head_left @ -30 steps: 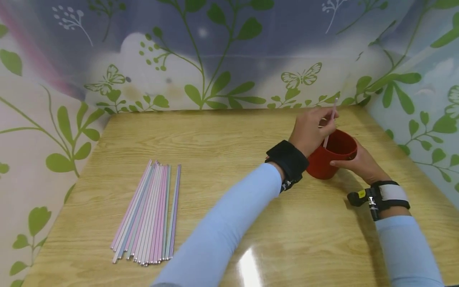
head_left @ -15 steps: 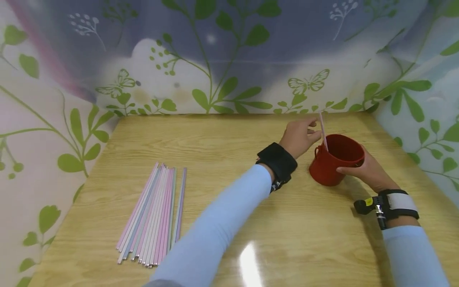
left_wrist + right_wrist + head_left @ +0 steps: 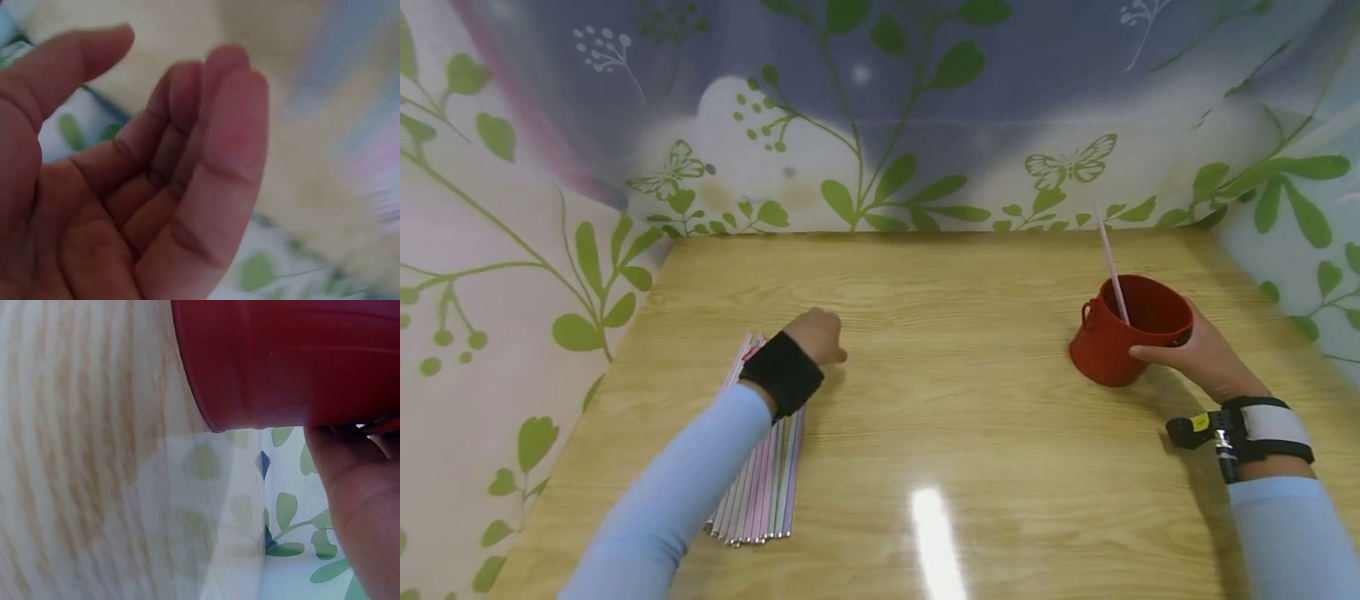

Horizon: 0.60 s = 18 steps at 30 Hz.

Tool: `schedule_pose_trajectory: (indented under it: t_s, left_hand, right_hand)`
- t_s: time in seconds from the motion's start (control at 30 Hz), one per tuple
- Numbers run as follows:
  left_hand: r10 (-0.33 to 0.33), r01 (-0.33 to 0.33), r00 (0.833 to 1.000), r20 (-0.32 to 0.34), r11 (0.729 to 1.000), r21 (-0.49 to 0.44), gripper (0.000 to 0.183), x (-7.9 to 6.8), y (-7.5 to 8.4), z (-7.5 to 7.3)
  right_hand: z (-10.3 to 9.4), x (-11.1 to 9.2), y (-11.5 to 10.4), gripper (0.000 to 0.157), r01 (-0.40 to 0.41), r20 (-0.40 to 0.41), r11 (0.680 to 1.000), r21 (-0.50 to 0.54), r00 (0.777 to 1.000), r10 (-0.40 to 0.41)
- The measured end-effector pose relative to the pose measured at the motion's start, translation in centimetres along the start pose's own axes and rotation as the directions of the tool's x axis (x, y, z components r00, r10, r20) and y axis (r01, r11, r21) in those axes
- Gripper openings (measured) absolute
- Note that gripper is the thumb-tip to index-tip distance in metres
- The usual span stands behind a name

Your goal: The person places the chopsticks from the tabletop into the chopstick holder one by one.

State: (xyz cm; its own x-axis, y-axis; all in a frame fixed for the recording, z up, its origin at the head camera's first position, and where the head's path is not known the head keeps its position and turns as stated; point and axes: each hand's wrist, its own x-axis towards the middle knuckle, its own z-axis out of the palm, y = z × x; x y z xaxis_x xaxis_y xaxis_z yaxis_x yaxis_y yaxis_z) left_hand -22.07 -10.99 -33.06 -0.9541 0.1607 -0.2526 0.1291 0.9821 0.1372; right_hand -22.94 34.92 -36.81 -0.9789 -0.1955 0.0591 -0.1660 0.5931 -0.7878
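My right hand [image 3: 1206, 354] grips the side of a red bucket [image 3: 1105, 346], thumb near the rim. In the right wrist view, the bucket [image 3: 281, 369] fills the top and the hand [image 3: 365, 494] lies against its side. One pale pink stick [image 3: 1110, 258], slim like a chopstick, leans inside the bucket and pokes out above the rim. On the left, my left hand [image 3: 816, 335] is beside the top of a bundle of pastel sticks [image 3: 763, 492] with shiny ends, partly covered by the forearm. Holding nothing, the left hand [image 3: 156, 175] shows loosely bent fingers, thumb apart.
Everything stands on a wood-grain table [image 3: 955, 358]. Behind it and at both sides rises a leaf-printed cloth backdrop [image 3: 910, 108]. A small black wrist camera [image 3: 1187, 431] sits low beside the right wrist, close to the table.
My left hand has let go of the pink stick, now in the bucket, and moved left to the bundle. The right hand keeps its hold on the bucket.
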Motion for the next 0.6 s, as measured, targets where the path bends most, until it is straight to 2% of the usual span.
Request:
schedule_pose_trajectory:
  t_s: [0.03,0.07,0.1,0.17,0.27,0.37,0.6]
  left_hand:
    - [-0.036,0.036,0.998,0.044,0.999,-0.001,0.026,-0.7,-1.2,0.6]
    - [-0.055,0.055,0.997,0.054,0.998,-0.011,0.027,-1.3,-2.3,1.3]
    - [-0.072,0.074,0.996,0.060,0.997,-0.030,0.029,-1.8,-3.2,1.8]
    - [-0.092,0.094,0.995,0.044,0.994,-0.057,0.032,-2.3,-3.8,3.0]
    - [-0.125,0.123,0.992,-0.027,0.991,-0.052,0.029,-2.8,-4.0,3.8]
    - [-0.156,0.155,0.986,-0.061,0.988,-0.022,0.023,-2.9,-3.8,4.0]
    - [-0.228,0.228,0.973,-0.040,0.974,-0.011,0.008,-3.0,-3.3,4.2]
  right_hand:
    - [0.1,0.0,0.0,0.073,0.000,-0.002,1.000,-0.002,1.000,0.000]
    - [0.2,0.1,0.1,0.073,0.002,-0.004,1.000,-0.003,1.000,-0.002]
    - [0.3,0.2,0.1,0.073,0.002,-0.005,1.000,-0.003,1.000,-0.002]
    - [0.0,0.0,0.3,0.073,-0.002,-0.006,1.000,-0.011,1.000,0.002]
    - [-0.2,-0.1,0.4,0.074,-0.011,-0.002,1.000,-0.018,1.000,0.011]
    - [0.0,-0.1,0.4,0.074,-0.015,-0.007,1.000,-0.025,1.000,0.015]
    - [0.3,-0.1,0.0,0.073,0.000,-0.009,1.000,-0.019,1.000,0.000]
